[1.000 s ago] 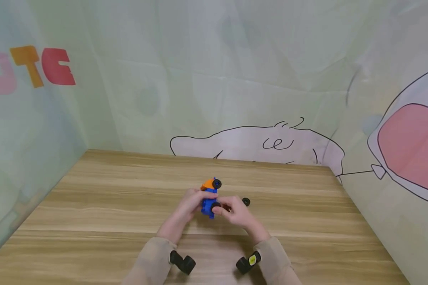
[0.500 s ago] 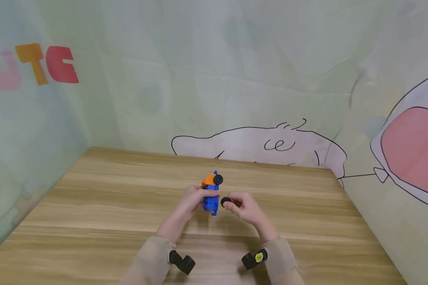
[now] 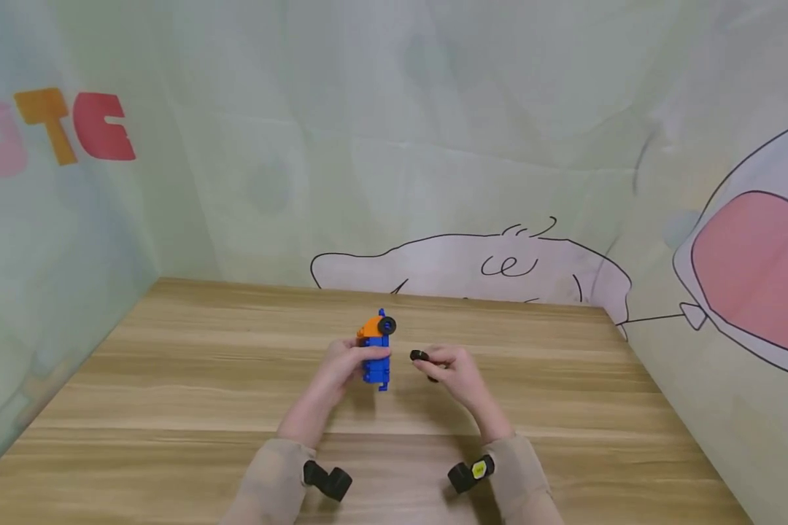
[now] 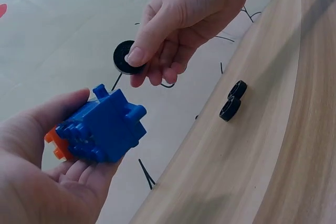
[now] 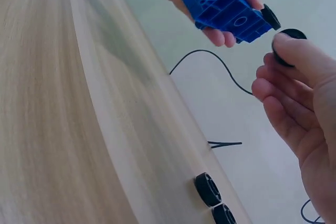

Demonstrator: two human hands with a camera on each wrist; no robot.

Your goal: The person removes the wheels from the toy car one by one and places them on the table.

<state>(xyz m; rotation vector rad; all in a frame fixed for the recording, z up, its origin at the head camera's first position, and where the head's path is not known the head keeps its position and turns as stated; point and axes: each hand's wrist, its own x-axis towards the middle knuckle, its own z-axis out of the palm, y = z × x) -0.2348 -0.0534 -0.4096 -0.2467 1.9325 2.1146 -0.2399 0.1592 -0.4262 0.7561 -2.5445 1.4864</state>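
My left hand (image 3: 344,362) grips a toy car (image 3: 376,374) with a blue block body, raised above the table. An orange block (image 3: 371,327) sits toward its far end, where a black wheel (image 3: 387,325) is fitted on the side. At the car's near end a bare blue axle peg (image 4: 137,113) sticks out. Between thumb and fingers, my right hand (image 3: 458,372) pinches another black wheel (image 4: 123,57), held a short gap to the right of the car. The left wrist view shows the pinched wheel's flat side.
Two loose black wheels, a nearer wheel (image 4: 229,108) and a farther wheel (image 4: 238,88), lie on the wood-grain table (image 3: 236,350); in the head view the right hand largely covers them. A printed cloth backdrop (image 3: 394,146) rises behind the table.
One second ago the right hand had its wheel against the car's near end. It has drawn back to the right with the wheel, which is now turned. The car has shifted slightly left.
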